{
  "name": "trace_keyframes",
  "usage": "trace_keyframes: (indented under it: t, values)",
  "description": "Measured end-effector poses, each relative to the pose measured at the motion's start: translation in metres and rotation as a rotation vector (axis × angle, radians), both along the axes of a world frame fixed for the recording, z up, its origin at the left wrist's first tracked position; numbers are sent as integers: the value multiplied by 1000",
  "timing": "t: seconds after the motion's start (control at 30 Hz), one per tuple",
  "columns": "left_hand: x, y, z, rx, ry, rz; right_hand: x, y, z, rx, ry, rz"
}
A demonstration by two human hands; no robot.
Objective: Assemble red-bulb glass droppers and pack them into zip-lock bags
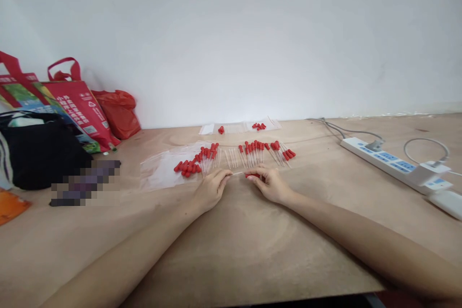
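My left hand (212, 189) pinches a clear dropper tube (237, 173) that points right. Opposite it, my right hand (269, 183) is closed on a red rubber bulb (251, 176), mostly hidden by the fingers. Tube end and bulb lie close together; whether they touch I cannot tell. Just beyond my hands lie several droppers (254, 149) with red bulbs on their tubes, and some bare tubes (229, 158). Loose red bulbs (187, 168) are piled on a clear plastic bag (159, 168) to the left.
Farther back, another plastic bag (207, 129) lies near the wall with tubes and small red bulbs (259, 126). A white power strip (378, 156) with cables runs along the right. Shopping bags (77, 110), a red plastic bag (117, 110) and a black bag (43, 154) stand on the left.
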State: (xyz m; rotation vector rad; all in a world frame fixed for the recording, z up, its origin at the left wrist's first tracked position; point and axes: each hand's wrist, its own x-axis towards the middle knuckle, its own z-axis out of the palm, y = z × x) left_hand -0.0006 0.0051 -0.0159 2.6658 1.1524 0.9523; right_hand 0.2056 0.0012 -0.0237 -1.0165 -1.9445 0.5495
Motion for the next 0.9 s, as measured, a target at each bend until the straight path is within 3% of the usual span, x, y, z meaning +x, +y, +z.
trace_keyframes:
  t: [0.43,0.9]
  values:
    - [2,-2,-1,29,-41,-79,-1,-2,4,-72,4,42]
    - [2,-4,-2,170,-37,-176,4,-1,-1,118,30,149]
